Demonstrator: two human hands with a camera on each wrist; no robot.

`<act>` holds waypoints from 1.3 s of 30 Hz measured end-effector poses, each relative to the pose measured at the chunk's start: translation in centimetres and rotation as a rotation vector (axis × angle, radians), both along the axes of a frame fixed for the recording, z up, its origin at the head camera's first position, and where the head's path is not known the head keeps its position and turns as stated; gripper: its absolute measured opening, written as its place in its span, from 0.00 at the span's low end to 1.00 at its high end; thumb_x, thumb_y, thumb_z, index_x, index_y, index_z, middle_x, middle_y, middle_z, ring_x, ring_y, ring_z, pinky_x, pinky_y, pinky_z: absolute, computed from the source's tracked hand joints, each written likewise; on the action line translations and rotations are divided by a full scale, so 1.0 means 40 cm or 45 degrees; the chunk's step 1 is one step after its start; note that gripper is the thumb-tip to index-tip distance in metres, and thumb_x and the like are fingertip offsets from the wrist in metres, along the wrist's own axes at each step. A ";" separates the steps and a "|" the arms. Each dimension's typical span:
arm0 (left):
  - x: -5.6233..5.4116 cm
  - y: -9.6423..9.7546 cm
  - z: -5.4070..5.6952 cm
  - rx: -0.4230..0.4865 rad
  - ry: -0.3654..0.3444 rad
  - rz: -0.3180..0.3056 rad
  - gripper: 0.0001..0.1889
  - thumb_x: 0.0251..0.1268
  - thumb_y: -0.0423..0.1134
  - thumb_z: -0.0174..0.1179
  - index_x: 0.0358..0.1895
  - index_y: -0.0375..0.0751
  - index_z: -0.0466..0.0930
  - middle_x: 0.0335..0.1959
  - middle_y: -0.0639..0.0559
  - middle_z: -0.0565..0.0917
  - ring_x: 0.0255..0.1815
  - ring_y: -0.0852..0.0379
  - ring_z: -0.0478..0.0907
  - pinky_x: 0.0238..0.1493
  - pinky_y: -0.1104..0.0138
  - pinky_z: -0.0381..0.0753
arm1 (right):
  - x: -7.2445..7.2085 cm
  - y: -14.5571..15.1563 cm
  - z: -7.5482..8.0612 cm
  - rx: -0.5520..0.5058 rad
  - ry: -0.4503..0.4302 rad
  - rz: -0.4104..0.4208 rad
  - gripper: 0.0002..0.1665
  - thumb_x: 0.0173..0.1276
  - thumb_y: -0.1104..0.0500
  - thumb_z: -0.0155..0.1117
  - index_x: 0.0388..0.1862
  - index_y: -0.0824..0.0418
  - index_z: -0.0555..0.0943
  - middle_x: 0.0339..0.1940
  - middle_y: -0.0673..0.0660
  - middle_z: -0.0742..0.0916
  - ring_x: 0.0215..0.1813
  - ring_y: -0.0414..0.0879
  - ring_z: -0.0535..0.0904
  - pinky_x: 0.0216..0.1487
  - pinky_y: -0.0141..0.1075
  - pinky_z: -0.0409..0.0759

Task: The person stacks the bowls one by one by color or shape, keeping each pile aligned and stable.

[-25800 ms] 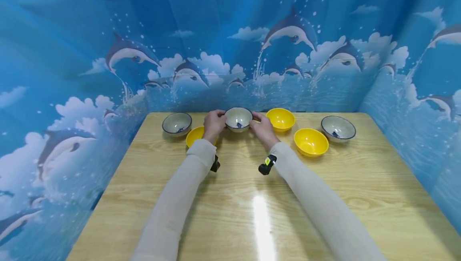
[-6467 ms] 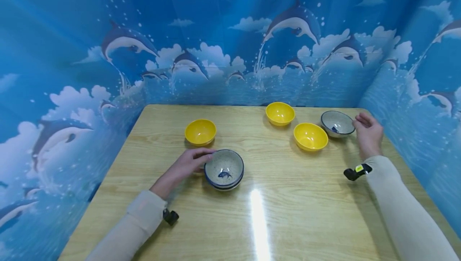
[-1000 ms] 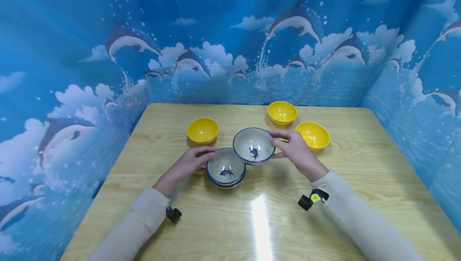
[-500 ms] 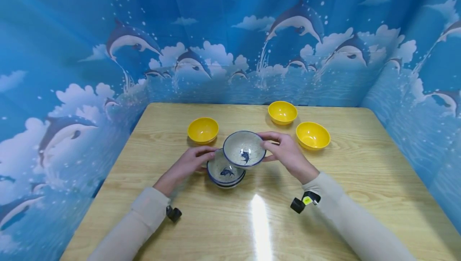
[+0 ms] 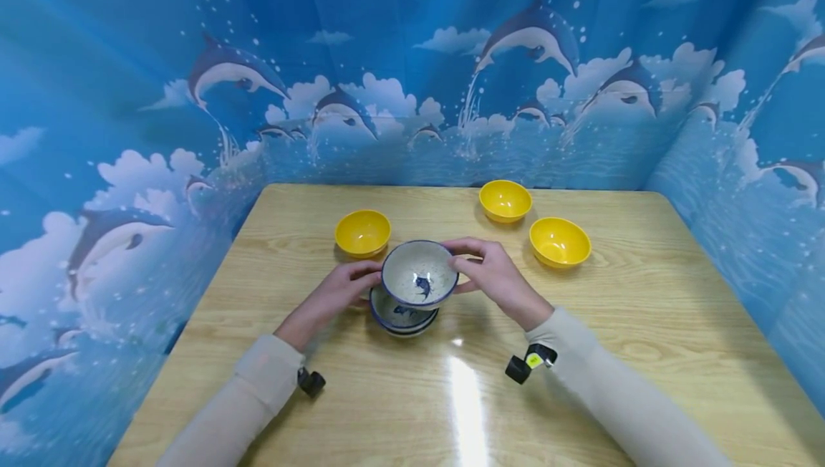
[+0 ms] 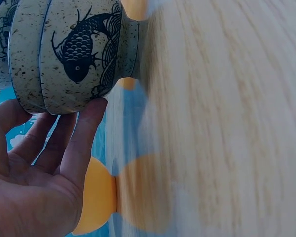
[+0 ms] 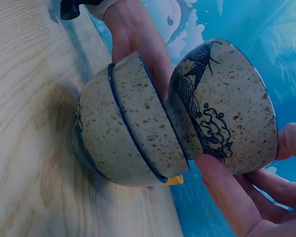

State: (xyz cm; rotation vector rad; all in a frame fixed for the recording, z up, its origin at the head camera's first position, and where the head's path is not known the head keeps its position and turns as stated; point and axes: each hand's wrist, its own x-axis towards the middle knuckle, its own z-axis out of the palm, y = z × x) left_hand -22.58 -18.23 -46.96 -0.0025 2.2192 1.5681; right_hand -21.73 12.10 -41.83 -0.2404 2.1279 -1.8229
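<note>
My right hand [image 5: 495, 281] grips a speckled grey bowl [image 5: 419, 266] with a blue rim and a blue fish inside, thumb at the rim and fingers against its outer side. This bowl is over a stack of two similar bowls [image 5: 404, 329], covering much of the upper one's inside. In the right wrist view the held bowl [image 7: 232, 108] is tilted against the stack [image 7: 123, 123], its foot at the upper bowl's mouth. My left hand [image 5: 330, 304] holds the stack's left side, thumb by the rim and fingertips on the outer wall [image 6: 79, 54].
A yellow bowl [image 5: 363, 234] stands just behind the stack on the wooden table [image 5: 271, 410]. Two more yellow bowls, one at the back edge [image 5: 505, 201] and one nearer [image 5: 560, 243], stand to the right. A blue dolphin curtain [image 5: 399, 37] hangs behind the table.
Earlier the grey bowls stood apart; two became the stack, and the third left the right corner. Over the last second my right hand has carried it left over the stack. My left hand has stayed put.
</note>
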 end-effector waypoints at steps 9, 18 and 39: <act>-0.004 0.007 -0.003 -0.009 0.000 -0.001 0.22 0.88 0.45 0.56 0.76 0.43 0.79 0.75 0.41 0.81 0.70 0.43 0.80 0.62 0.54 0.91 | 0.015 -0.013 -0.008 0.040 0.014 0.013 0.25 0.81 0.60 0.62 0.74 0.62 0.81 0.72 0.64 0.83 0.64 0.58 0.86 0.49 0.47 0.95; -0.002 0.007 -0.008 0.000 -0.008 -0.003 0.21 0.90 0.43 0.53 0.76 0.42 0.78 0.76 0.40 0.80 0.70 0.43 0.81 0.62 0.53 0.91 | 0.020 -0.032 -0.020 0.176 0.137 -0.047 0.22 0.79 0.59 0.65 0.69 0.57 0.85 0.67 0.61 0.87 0.53 0.53 0.90 0.46 0.44 0.95; 0.000 -0.001 -0.003 0.025 0.016 -0.061 0.23 0.92 0.43 0.48 0.78 0.39 0.75 0.75 0.38 0.79 0.61 0.48 0.84 0.59 0.55 0.91 | 0.028 -0.063 -0.046 0.331 0.356 -0.046 0.22 0.74 0.64 0.66 0.65 0.62 0.87 0.56 0.61 0.92 0.59 0.56 0.87 0.47 0.38 0.94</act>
